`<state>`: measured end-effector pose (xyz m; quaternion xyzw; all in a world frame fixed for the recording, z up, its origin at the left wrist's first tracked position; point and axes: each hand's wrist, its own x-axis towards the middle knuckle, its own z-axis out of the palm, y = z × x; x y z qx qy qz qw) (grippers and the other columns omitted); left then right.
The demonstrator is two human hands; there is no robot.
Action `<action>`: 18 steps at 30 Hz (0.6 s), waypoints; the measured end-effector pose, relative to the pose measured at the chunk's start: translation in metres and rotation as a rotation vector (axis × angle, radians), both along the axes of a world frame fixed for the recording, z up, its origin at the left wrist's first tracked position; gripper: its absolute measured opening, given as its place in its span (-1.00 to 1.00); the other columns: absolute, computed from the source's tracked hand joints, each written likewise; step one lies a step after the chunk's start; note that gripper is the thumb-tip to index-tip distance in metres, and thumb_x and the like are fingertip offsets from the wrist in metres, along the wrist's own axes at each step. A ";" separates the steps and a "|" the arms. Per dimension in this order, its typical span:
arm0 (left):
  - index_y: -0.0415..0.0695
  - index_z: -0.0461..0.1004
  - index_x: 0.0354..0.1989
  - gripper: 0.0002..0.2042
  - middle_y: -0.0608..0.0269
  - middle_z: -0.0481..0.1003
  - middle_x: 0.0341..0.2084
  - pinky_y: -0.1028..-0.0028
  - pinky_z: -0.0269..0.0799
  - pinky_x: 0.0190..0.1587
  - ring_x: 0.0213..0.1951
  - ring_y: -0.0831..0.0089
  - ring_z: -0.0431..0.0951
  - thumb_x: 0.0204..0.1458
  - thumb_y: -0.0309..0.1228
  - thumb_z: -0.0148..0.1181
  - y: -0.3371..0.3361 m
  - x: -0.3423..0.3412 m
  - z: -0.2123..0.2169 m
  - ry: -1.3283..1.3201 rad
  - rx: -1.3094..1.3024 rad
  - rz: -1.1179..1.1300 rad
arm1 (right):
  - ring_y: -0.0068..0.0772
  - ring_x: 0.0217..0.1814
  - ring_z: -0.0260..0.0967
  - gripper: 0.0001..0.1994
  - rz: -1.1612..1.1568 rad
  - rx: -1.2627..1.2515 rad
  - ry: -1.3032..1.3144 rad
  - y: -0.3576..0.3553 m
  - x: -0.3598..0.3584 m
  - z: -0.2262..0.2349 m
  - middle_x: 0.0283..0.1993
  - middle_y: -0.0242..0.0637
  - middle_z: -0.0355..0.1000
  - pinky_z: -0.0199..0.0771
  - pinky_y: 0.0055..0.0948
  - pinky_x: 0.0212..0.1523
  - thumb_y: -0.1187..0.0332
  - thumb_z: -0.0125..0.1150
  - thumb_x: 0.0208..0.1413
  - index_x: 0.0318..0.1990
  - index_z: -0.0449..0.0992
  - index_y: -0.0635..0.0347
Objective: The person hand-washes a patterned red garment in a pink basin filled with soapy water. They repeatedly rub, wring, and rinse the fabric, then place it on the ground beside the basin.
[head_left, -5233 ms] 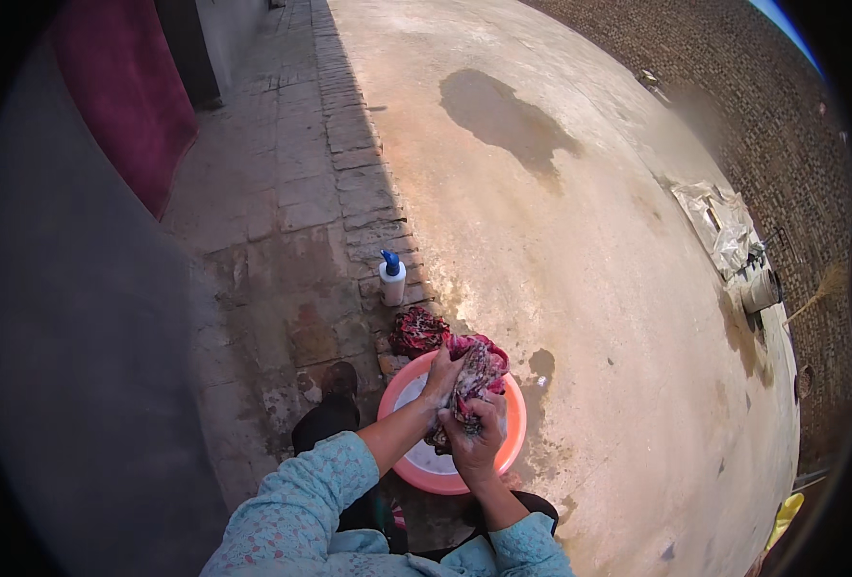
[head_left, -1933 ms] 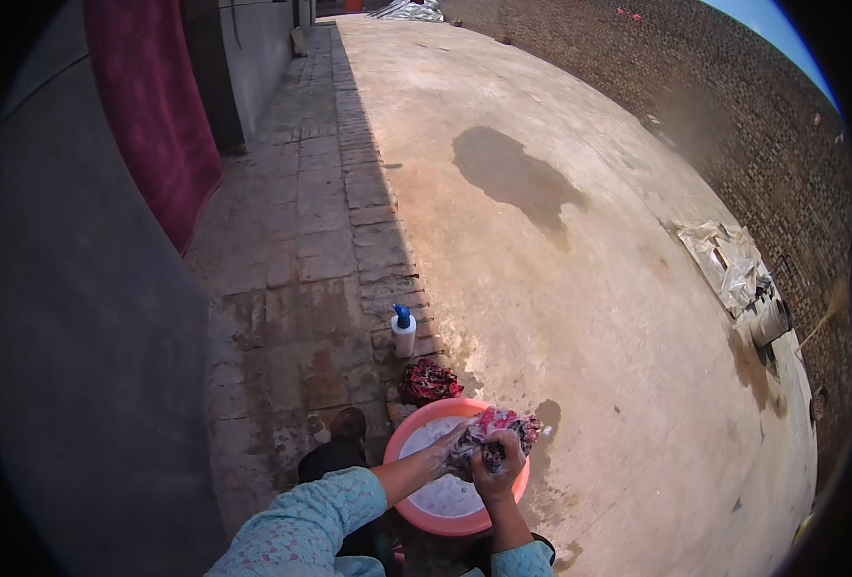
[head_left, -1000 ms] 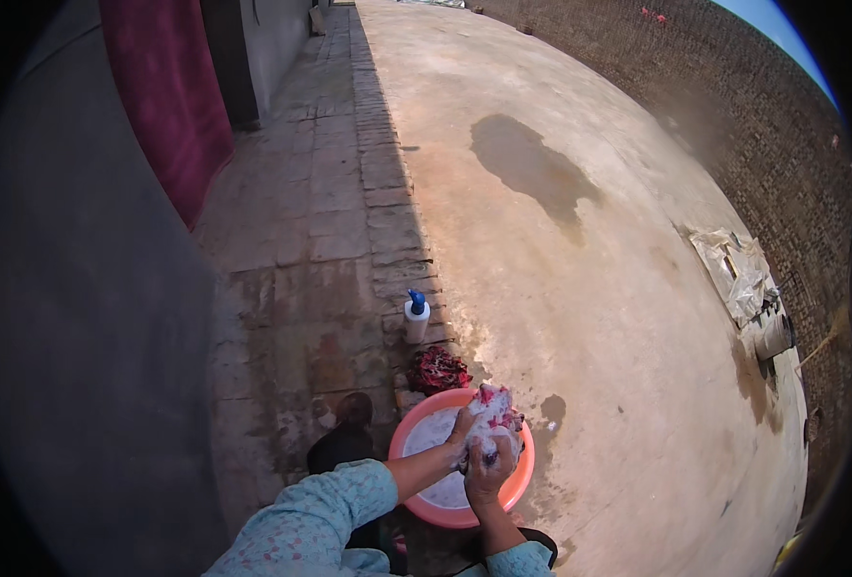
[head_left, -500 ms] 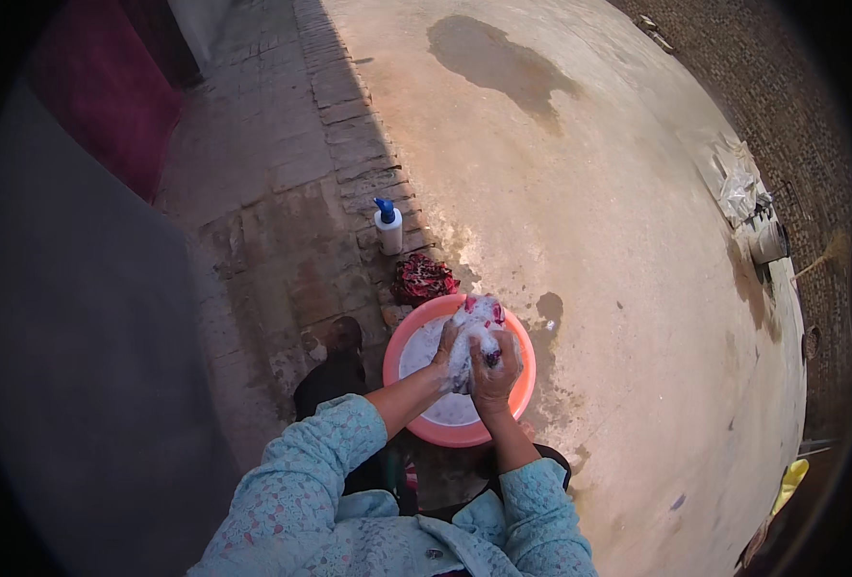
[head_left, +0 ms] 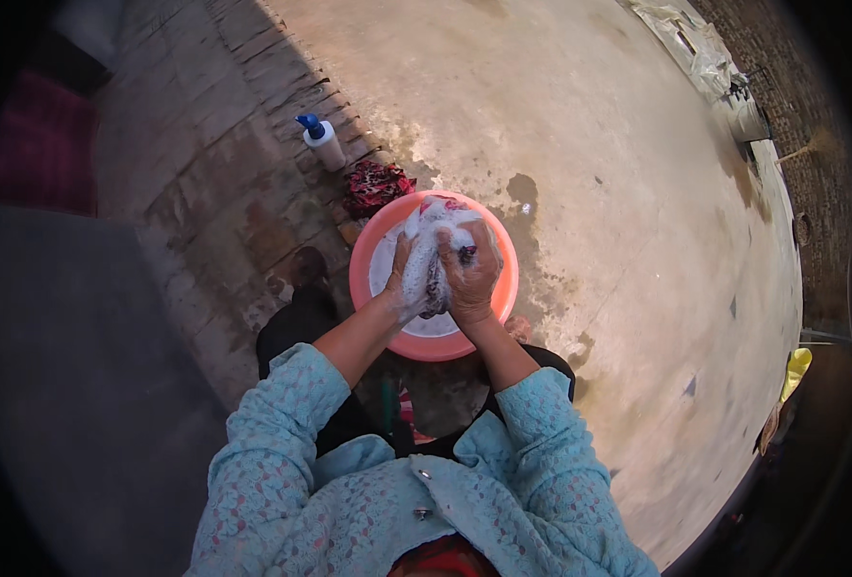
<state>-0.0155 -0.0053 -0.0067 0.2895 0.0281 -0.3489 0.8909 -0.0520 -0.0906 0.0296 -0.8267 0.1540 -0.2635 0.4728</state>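
Observation:
Both my hands are closed on a wet cloth (head_left: pixel 433 279) thick with white suds, dark and red patches showing through. My left hand (head_left: pixel 402 269) grips its left side, the fingers partly under foam. On the other side, my right hand (head_left: pixel 474 272) has its fingers wrapped round the bunched fabric. The two hands are close together over a round pink basin (head_left: pixel 362 264), which holds whitish soapy water (head_left: pixel 385 252). Just beyond the basin's far left rim lies a crumpled red and black patterned cloth (head_left: pixel 376 186).
A white pump bottle (head_left: pixel 324 147) with a blue top stands on the brick edging behind the crumpled cloth. Concrete ground (head_left: pixel 628 240) with damp patches spreads to the right. A bucket (head_left: pixel 748 122) and pale plastic sheeting (head_left: pixel 690 48) lie along the far right edge.
The view has shifted, so the basin and bottle appear higher and further left. My hands have drawn closer together round the sudsy cloth, still over the basin.

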 end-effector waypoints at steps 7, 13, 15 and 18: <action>-0.23 0.40 -0.10 -0.72 0.27 0.47 -0.23 0.50 0.41 -0.19 -0.21 0.55 0.46 0.10 -0.31 0.01 -0.013 -0.001 0.026 -0.273 0.284 0.091 | -0.33 -0.22 0.29 -0.80 -0.024 0.419 -0.126 -0.028 0.018 -0.009 -0.27 -0.23 0.31 0.29 -0.41 -0.14 0.37 0.18 0.01 -0.23 0.38 0.22; -0.12 0.37 -0.11 -0.75 0.28 0.44 -0.34 0.46 0.48 -0.30 -0.31 0.46 0.49 0.18 -0.24 -0.12 0.003 0.023 0.001 0.156 -0.043 0.065 | -0.22 -0.23 0.34 -0.76 0.295 -0.013 -0.159 0.024 -0.022 0.011 -0.32 -0.24 0.36 0.31 -0.39 -0.13 0.50 0.21 -0.13 -0.25 0.39 0.20; -0.13 0.37 -0.10 -0.78 0.26 0.45 -0.28 0.45 0.47 -0.21 -0.24 0.46 0.49 0.19 -0.32 -0.10 0.000 0.022 -0.008 -0.150 0.143 0.058 | -0.19 -0.24 0.37 -0.78 0.120 0.152 -0.117 0.012 -0.002 0.004 -0.33 -0.20 0.38 0.35 -0.35 -0.18 0.50 0.15 -0.11 -0.25 0.37 0.18; -0.18 0.29 0.05 -0.67 0.20 0.41 -0.07 0.42 0.46 -0.06 -0.10 0.42 0.47 0.15 -0.32 0.02 -0.008 0.022 0.021 -0.087 0.150 0.054 | -0.29 -0.24 0.39 -0.85 -0.103 0.068 -0.088 -0.028 0.015 -0.012 -0.31 -0.21 0.39 0.38 -0.39 -0.18 0.48 0.06 0.03 -0.22 0.35 0.22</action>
